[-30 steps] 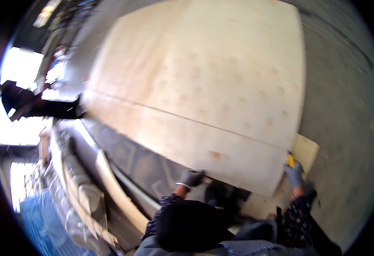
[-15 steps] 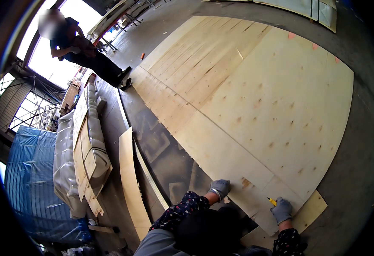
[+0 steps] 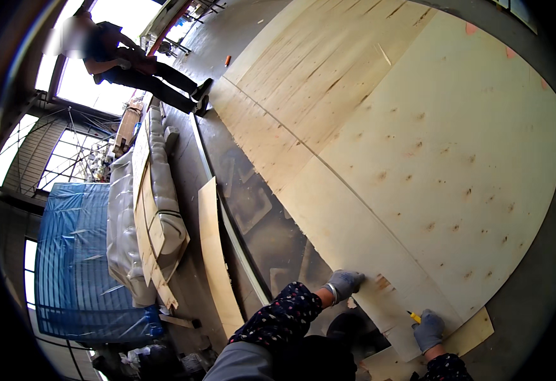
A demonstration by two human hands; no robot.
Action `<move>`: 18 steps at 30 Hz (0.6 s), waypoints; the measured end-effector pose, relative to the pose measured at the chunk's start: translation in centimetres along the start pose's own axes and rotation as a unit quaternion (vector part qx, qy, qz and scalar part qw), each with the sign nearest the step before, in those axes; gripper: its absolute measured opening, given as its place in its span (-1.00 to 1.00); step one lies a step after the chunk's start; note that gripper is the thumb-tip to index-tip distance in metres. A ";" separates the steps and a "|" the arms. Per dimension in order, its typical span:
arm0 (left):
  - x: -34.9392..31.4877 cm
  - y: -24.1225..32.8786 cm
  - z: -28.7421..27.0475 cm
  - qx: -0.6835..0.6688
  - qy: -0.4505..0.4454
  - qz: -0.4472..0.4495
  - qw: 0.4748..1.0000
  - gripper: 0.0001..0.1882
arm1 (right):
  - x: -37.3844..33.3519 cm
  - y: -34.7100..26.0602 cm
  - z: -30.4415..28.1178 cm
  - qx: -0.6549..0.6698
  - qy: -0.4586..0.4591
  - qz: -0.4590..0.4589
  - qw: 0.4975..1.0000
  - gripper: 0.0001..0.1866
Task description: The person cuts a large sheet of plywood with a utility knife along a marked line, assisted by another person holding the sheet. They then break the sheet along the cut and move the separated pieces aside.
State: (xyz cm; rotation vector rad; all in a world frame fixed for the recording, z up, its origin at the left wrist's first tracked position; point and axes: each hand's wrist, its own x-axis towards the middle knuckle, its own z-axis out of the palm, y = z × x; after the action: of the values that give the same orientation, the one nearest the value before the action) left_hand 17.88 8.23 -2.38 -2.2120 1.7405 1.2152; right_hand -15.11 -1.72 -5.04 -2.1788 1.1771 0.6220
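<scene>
A large pale plywood sheet [image 3: 481, 152] with dark knots and a long seam fills the right side. At its near left edge, my left hand [image 3: 346, 284], in a grey glove, is closed over the border with fingers curled. My right hand [image 3: 428, 331], also gloved in grey, closes around a slim yellow utility knife [image 3: 415, 317]. The knife's dark tip points up and left, over the sheet's near corner. Between my hands, beside the left one, is a rough brown patch [image 3: 383, 282]. Another wood piece [image 3: 475, 333] sticks out from under the corner.
A narrow wood strip [image 3: 218, 267] and a long metal bar [image 3: 230, 219] lie left of the sheet. Further left stand a plastic-wrapped stack [image 3: 120, 235] and a blue-covered stack [image 3: 72, 254]. A person [image 3: 145, 66] stands at the sheet's far left corner.
The whole view has shifted, so the scene sits further right and the sheet's far end is cropped. Both hands keep nearly the same places on the sheet.
</scene>
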 end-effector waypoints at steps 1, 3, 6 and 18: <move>0.1 0.0 0.3 -0.005 0.011 -0.008 1.000 -0.90 | -0.5 -0.2 0.1 -0.004 -0.009 0.022 1.000 -0.59; 0.1 -0.1 0.6 -0.005 0.016 -0.024 1.000 -0.91 | -0.3 -0.9 -0.2 0.013 -0.013 0.020 1.000 -0.61; 1.0 1.7 -0.3 -0.001 -0.027 -0.073 0.997 -0.87 | 0.0 0.3 -0.1 0.009 -0.014 0.028 0.999 -0.62; -18.1 7.2 -3.5 -0.237 -0.094 -0.159 0.954 -0.31 | -4.8 -1.2 -10.0 0.170 -0.127 -0.003 0.977 -0.59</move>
State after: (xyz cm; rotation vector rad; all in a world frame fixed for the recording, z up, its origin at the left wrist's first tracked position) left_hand 12.86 18.18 14.00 -2.3835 1.0458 1.8252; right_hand -15.24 -5.21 5.53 -1.7581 1.0536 0.6245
